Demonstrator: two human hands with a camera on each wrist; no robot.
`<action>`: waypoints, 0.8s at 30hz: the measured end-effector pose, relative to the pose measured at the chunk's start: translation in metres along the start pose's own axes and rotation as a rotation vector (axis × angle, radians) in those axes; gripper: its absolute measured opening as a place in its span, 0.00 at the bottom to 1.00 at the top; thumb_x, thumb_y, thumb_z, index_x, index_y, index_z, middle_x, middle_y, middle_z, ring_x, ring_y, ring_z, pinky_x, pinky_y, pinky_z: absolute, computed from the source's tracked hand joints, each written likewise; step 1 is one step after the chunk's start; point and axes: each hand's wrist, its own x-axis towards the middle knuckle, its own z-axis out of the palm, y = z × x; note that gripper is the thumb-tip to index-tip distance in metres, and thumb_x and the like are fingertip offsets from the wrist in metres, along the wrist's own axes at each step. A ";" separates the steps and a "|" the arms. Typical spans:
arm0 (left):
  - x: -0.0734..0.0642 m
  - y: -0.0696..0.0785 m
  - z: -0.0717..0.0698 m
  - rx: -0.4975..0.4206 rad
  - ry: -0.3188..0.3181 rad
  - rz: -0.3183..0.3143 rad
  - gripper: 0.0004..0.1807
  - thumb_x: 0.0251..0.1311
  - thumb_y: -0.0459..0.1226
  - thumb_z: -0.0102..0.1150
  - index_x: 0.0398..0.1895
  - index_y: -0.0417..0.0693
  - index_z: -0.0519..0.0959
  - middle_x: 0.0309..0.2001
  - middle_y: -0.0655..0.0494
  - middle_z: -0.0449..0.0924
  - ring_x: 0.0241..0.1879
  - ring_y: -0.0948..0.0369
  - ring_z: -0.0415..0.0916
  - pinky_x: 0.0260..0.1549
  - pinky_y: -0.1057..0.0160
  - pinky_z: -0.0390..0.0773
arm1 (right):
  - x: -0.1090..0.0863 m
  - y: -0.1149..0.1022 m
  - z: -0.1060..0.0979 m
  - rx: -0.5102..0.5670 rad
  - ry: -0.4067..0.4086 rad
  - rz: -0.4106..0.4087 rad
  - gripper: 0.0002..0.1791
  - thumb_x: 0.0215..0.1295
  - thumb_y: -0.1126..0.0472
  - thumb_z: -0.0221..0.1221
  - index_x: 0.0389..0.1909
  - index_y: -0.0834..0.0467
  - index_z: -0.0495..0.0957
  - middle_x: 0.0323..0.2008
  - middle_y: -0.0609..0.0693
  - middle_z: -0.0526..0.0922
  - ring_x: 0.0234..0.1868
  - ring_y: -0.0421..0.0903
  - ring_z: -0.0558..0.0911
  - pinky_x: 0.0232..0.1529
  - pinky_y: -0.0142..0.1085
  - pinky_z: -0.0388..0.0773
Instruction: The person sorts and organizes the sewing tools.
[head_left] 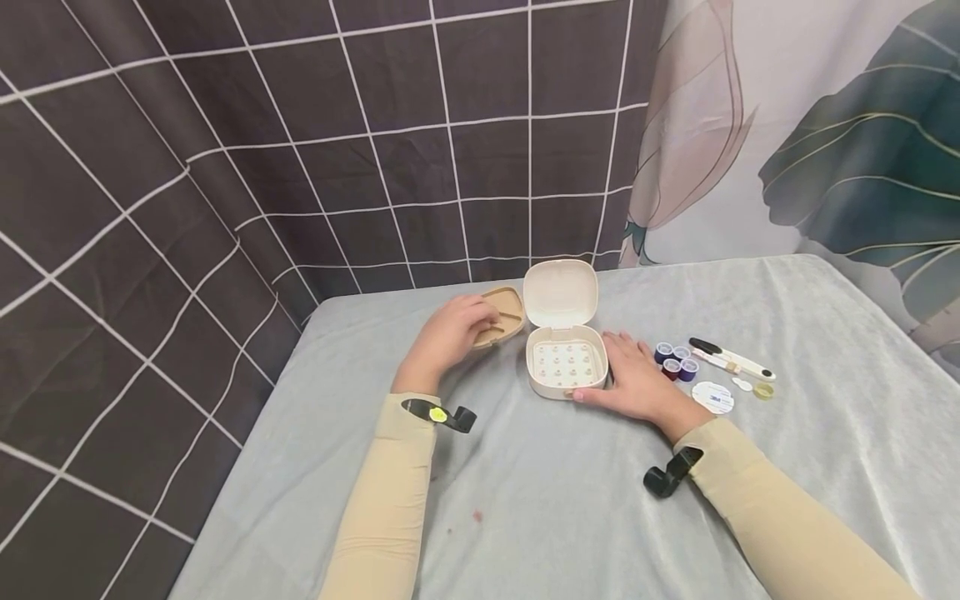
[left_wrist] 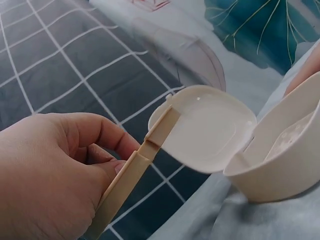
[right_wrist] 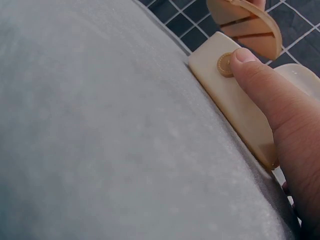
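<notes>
My left hand (head_left: 456,329) pinches a tan tray insert (head_left: 512,302) with dark slots at its edge, tilted beside the box's left. The left wrist view shows thumb and fingers on either side of the tray insert (left_wrist: 131,175). In the middle stands a cream flip-lid box (head_left: 546,392) with its lid (head_left: 561,292) raised and rows of small pegs inside. My right hand (head_left: 633,379) holds the box at its right front corner, fingers along the right side. In the right wrist view its thumb touches a round tan button (right_wrist: 225,65) on the front.
Right of the box lie several small thread spools (head_left: 672,367), a white round disc (head_left: 712,397), a black-and-white slim tool (head_left: 738,363), and a small yellowish round piece (head_left: 763,391). Grey cloth (head_left: 540,500) covers the table; a dark grid curtain (head_left: 390,167) hangs behind.
</notes>
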 end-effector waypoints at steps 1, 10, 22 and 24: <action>-0.001 -0.002 0.000 -0.005 -0.002 -0.005 0.05 0.69 0.35 0.60 0.42 0.51 0.85 0.44 0.58 0.83 0.53 0.56 0.77 0.59 0.58 0.73 | 0.000 0.000 0.000 0.000 0.000 0.001 0.59 0.53 0.30 0.67 0.76 0.64 0.57 0.71 0.68 0.64 0.75 0.71 0.54 0.71 0.70 0.44; -0.007 -0.016 0.011 -0.019 -0.033 -0.042 0.04 0.69 0.35 0.60 0.41 0.51 0.83 0.45 0.57 0.82 0.53 0.55 0.76 0.56 0.57 0.76 | -0.001 -0.001 0.001 -0.004 -0.001 0.010 0.60 0.53 0.30 0.67 0.75 0.65 0.57 0.71 0.69 0.63 0.75 0.71 0.54 0.71 0.70 0.44; -0.016 -0.031 0.027 0.038 -0.074 -0.141 0.04 0.68 0.37 0.61 0.40 0.54 0.84 0.45 0.58 0.83 0.50 0.54 0.80 0.50 0.53 0.80 | 0.000 -0.002 0.000 0.002 0.001 0.011 0.61 0.52 0.28 0.67 0.75 0.65 0.57 0.72 0.69 0.62 0.75 0.72 0.54 0.71 0.70 0.44; -0.017 -0.032 0.030 0.050 -0.094 -0.155 0.04 0.68 0.37 0.61 0.40 0.54 0.84 0.46 0.59 0.84 0.51 0.54 0.80 0.50 0.53 0.80 | 0.000 -0.002 0.000 0.001 -0.003 0.013 0.61 0.52 0.28 0.67 0.75 0.65 0.57 0.72 0.70 0.62 0.75 0.72 0.53 0.71 0.70 0.43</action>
